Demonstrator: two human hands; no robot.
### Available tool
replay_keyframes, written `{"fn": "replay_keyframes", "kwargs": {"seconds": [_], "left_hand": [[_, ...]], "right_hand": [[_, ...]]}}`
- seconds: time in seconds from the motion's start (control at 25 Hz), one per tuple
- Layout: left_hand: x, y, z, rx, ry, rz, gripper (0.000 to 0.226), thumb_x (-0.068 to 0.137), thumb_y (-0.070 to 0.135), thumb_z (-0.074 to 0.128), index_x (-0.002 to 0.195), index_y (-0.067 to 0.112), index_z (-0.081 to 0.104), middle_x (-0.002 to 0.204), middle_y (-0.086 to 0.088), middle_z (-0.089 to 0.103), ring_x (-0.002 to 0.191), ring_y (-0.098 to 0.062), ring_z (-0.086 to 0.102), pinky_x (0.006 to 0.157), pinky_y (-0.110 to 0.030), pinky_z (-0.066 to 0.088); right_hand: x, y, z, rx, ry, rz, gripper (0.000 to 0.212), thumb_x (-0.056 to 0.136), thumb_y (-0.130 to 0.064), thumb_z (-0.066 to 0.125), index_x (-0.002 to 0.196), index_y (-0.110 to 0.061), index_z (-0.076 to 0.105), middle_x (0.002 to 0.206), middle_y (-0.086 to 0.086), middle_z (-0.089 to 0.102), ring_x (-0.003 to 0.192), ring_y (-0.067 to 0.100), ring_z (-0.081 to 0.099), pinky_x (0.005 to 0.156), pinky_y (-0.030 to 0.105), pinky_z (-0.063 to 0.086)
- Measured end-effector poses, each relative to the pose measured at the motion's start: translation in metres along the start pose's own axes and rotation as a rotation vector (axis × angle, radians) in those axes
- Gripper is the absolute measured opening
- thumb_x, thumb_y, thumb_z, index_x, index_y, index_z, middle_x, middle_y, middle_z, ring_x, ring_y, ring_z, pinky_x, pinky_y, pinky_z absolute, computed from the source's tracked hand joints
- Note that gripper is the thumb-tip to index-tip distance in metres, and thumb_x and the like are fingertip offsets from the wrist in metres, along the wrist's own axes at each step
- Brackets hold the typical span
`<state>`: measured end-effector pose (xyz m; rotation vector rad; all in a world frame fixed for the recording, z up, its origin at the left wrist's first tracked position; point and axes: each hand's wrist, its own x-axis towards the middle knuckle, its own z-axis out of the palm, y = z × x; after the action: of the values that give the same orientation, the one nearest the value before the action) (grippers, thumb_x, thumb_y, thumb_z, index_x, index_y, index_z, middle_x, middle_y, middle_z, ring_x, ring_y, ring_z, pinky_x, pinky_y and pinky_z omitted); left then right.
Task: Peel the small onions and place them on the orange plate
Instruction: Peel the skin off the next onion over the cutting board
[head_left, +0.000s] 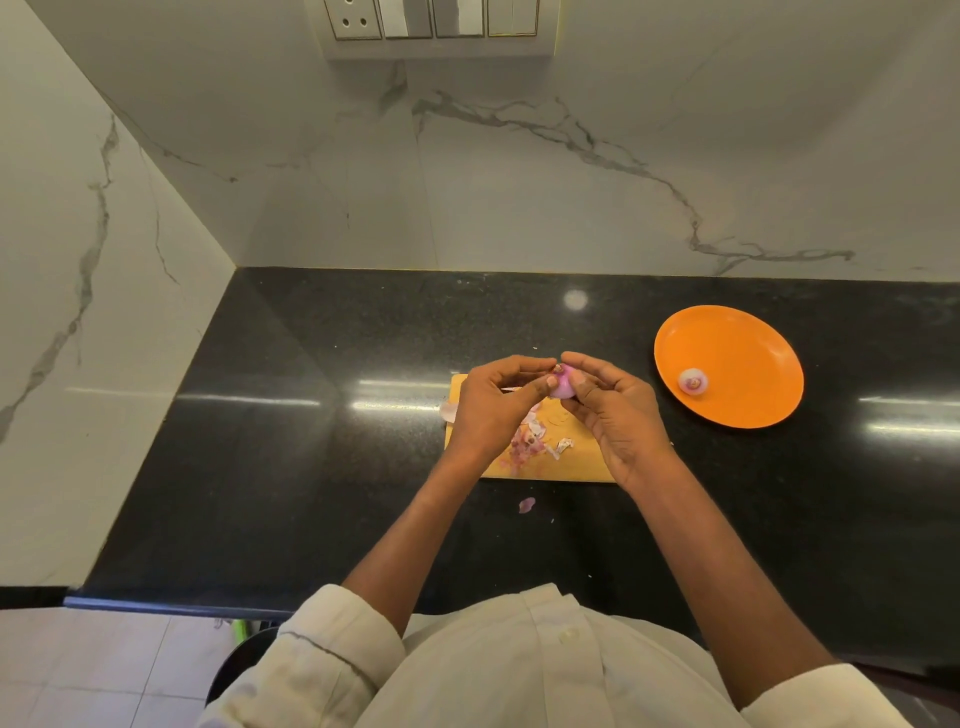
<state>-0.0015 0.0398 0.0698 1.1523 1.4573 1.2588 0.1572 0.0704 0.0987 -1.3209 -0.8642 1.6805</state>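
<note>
A cutting board lies left of the plate, which holds one onion.

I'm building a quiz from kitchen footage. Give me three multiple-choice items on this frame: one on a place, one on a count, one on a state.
1. Where does the orange plate sit relative to the cutting board?
A. To its right
B. To its left
C. On top of it

2. How many onions lie on the plate?
A. None
B. One
C. Three

3. What is happening with the onion over the board?
A. It lies untouched on the counter
B. It rests on the plate
C. Both hands hold it above the board

Answers:
1. A, the plate stands on the black counter right of the board.
2. B, a single peeled onion shows on the plate.
3. C, the left hand and right hand pinch it between fingertips, with peel scraps below.
</note>
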Motion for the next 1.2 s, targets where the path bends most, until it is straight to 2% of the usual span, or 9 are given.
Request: {"fn": "replay_keyframes", "kwargs": {"seconds": [0.08,0.16,0.2,0.36,0.48,0.64,0.8,0.96,1.2], "left_hand": [[0.001,0.002,-0.003,0.075,0.005,0.039,0.018,0.097,0.019,0.079,0.114,0.017,0.083,0.102,0.007,0.082,0.101,-0.01,0.076,0.095,-0.035,0.062],[0.0,0.007,-0.004,0.166,0.008,0.091,0.012,0.098,0.02,0.078,0.108,0.018,0.084,0.097,0.009,0.081,0.097,-0.005,0.074,0.089,-0.018,0.056],[0.001,0.009,-0.004,0.21,0.022,0.116,0.009,0.097,0.02,0.078,0.104,0.018,0.084,0.094,0.01,0.08,0.095,-0.004,0.073,0.086,-0.015,0.053],[0.001,0.012,0.001,0.3,0.127,0.18,0.003,0.092,0.018,0.079,0.092,0.016,0.076,0.089,0.01,0.073,0.091,-0.009,0.067,0.08,-0.025,0.05],[0.002,0.015,0.006,0.346,0.206,0.198,0.01,0.089,0.016,0.08,0.088,0.017,0.07,0.089,0.008,0.068,0.091,-0.009,0.062,0.076,-0.021,0.047],[0.003,0.013,0.009,0.215,0.248,0.153,0.009,0.092,0.016,0.078,0.093,0.015,0.069,0.09,0.003,0.072,0.089,-0.015,0.069,0.079,-0.031,0.058],[0.001,0.011,0.005,0.054,0.232,0.126,0.004,0.099,0.011,0.072,0.103,0.01,0.072,0.097,-0.002,0.076,0.093,-0.015,0.073,0.086,-0.031,0.061],[0.0,0.014,-0.002,-0.065,0.079,0.128,0.023,0.101,0.009,0.073,0.123,0.009,0.075,0.114,-0.003,0.079,0.112,-0.018,0.075,0.098,-0.037,0.062],[0.007,0.017,-0.012,-0.002,0.057,0.2,0.015,0.094,0.006,0.08,0.109,0.009,0.082,0.102,-0.007,0.083,0.102,-0.024,0.079,0.095,-0.054,0.063]], "right_hand": [[-0.001,-0.002,-0.001,-0.091,0.018,-0.047,0.025,0.098,-0.004,0.07,0.113,-0.02,0.081,0.116,-0.001,0.078,0.111,0.017,0.074,0.082,0.028,0.062],[-0.001,-0.002,-0.002,-0.169,0.024,-0.096,0.024,0.097,-0.007,0.073,0.113,-0.022,0.081,0.117,-0.004,0.077,0.114,0.014,0.071,0.083,0.027,0.061],[0.0,-0.003,-0.002,-0.186,0.019,-0.115,0.023,0.096,-0.009,0.074,0.112,-0.023,0.081,0.117,-0.005,0.078,0.115,0.014,0.07,0.085,0.028,0.061],[-0.001,-0.003,0.004,-0.151,-0.013,-0.142,0.024,0.094,-0.006,0.075,0.11,-0.023,0.082,0.115,-0.004,0.079,0.116,0.016,0.071,0.092,0.036,0.063],[-0.002,-0.001,0.007,-0.112,-0.02,-0.168,0.024,0.094,-0.004,0.074,0.109,-0.021,0.082,0.116,-0.005,0.078,0.114,0.016,0.073,0.088,0.034,0.064],[-0.002,0.002,0.011,-0.027,-0.067,-0.164,0.028,0.095,-0.001,0.072,0.117,-0.016,0.079,0.12,-0.005,0.076,0.115,0.018,0.073,0.087,0.036,0.064],[-0.001,0.002,0.011,0.064,-0.078,-0.121,0.031,0.096,0.0,0.069,0.123,-0.014,0.076,0.121,-0.002,0.077,0.114,0.021,0.074,0.091,0.042,0.064],[0.0,-0.003,0.005,0.218,-0.098,-0.094,0.036,0.097,0.002,0.065,0.132,-0.005,0.069,0.122,0.001,0.077,0.117,0.023,0.074,0.096,0.04,0.062],[-0.002,-0.006,0.0,0.203,-0.152,-0.079,0.031,0.098,0.002,0.065,0.127,-0.005,0.071,0.12,0.001,0.078,0.115,0.025,0.074,0.086,0.034,0.064]]}}
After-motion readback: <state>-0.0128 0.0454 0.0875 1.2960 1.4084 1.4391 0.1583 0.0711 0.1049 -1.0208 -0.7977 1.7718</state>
